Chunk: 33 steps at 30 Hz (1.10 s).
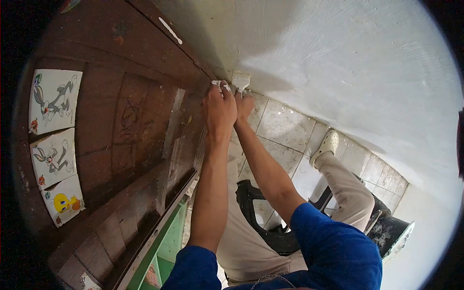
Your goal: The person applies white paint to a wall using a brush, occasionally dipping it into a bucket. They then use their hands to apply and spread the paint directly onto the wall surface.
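My left hand (220, 107) is closed at the edge of the brown wooden door, near the foot of the wall, with whitish material on its fingertips; what it holds is too small to make out. Close beside it on the right, my right hand (244, 105) is closed around the handle of a scraper-like tool (240, 79) with a wide, white-smeared head. The tool's head lies against or very near the pale wall (348, 63). The brown door (140, 111) stands along the left.
Cartoon stickers (55, 101) are on the door. Below it is a green shelf (169, 241). A black plastic stool or chair (270, 237) and a dark bucket (394, 234) stand near my legs on the tiled floor (285, 123). My foot wears a cream clog (330, 142).
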### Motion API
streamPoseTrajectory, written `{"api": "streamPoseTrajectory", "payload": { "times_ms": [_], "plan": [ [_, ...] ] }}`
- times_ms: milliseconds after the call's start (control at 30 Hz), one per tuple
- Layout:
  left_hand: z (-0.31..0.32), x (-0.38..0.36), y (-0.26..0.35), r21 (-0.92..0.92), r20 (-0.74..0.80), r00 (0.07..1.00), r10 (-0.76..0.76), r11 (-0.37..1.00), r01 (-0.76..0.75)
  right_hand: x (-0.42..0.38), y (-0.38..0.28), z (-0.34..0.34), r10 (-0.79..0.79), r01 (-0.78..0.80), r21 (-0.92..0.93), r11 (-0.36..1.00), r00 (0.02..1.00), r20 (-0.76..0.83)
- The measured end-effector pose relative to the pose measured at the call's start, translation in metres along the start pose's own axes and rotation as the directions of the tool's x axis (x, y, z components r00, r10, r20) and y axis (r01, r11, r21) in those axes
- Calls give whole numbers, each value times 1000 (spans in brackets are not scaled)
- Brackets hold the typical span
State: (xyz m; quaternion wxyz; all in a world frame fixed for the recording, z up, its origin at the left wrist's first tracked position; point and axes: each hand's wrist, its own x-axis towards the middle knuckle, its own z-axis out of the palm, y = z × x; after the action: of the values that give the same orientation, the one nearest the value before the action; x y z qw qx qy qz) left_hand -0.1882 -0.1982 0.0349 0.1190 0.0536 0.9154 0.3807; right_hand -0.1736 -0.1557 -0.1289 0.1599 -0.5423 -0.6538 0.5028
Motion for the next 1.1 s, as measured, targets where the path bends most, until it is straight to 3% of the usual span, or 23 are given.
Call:
{"api": "streamPoseTrajectory", "payload": {
  "times_ms": [33, 133, 233, 333, 533, 633, 733, 833, 967, 1067, 1100],
  "plan": [
    [1, 0, -1, -2, -32, 999, 25, 1000, -25, -2, -3, -1, 16, -16, 6, 1000, 1000, 14],
    [-1, -1, -1, -4, -36, 999, 12, 1000, -12, -7, -12, -3, -165, 167, 20, 986, 983, -75],
    [-1, 0, -5, 17, -50, 998, 26, 1000, -25, -26, -46, -27, -103, 105, 103, 989, 994, -24],
    [-4, -1, -6, 45, -79, 997, 27, 999, -24, -31, -51, -29, -193, 202, 135, 970, 978, -73],
    [-9, 5, -15, 18, -118, 992, 47, 999, -45, -59, -96, -55, -145, 166, 304, 938, 985, -91],
    [-18, 1, -8, 26, -125, 992, 29, 999, -26, -65, -99, -60, -265, 306, 341, 889, 951, -162],
    [-15, 3, -10, 11, -132, 991, 23, 1000, -22, -86, -109, -85, -389, 431, 239, 870, 898, -205],
    [-7, 4, -15, 3, -149, 989, 18, 1000, -18, -100, -99, -110, -400, 407, 185, 894, 913, -78],
    [-10, 4, -12, 5, -92, 994, -51, 999, 52, -88, -63, -129, -438, 439, -64, 896, 899, 31],
    [-7, 4, -13, -66, -124, 992, 10, 998, -19, -75, -68, -137, -568, 570, -221, 792, 819, 79],
    [-5, 4, -13, -63, -128, 991, 23, 998, -31, -69, -73, -136, -537, 547, -229, 805, 837, 110]
  ]
}}
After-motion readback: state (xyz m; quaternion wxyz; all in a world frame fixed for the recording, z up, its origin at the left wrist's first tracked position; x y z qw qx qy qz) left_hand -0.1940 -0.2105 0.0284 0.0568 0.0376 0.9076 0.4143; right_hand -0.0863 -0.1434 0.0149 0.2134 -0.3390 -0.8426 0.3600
